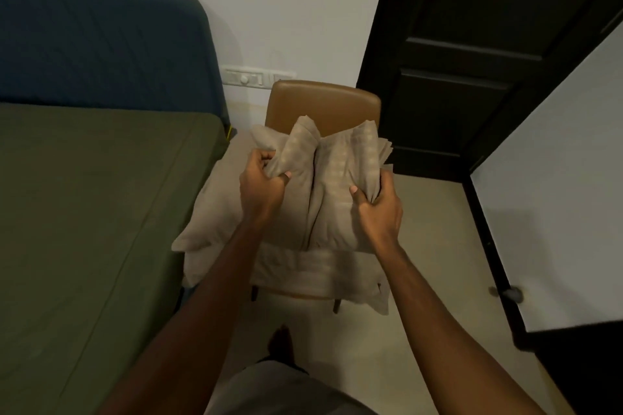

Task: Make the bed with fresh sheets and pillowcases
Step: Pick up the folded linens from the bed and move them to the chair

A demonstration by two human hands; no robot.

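Observation:
A folded beige sheet (333, 178) with faint stripes sits on top of beige pillows (212, 212) stacked on a brown chair (323, 104). My left hand (261, 184) grips a bunched fold at the sheet's left side. At the sheet's right edge my right hand (379, 205) grips the cloth with the thumb on top. The bed (84, 212) lies to the left, covered in an olive green sheet, with a dark blue headboard (101, 40) behind it.
A dark door (472, 61) with a round metal knob stands behind the chair on the right. A white panel with a dark frame (556, 195) juts in at the right. A switch plate (249, 77) is on the wall. Pale floor lies around my foot (281, 342).

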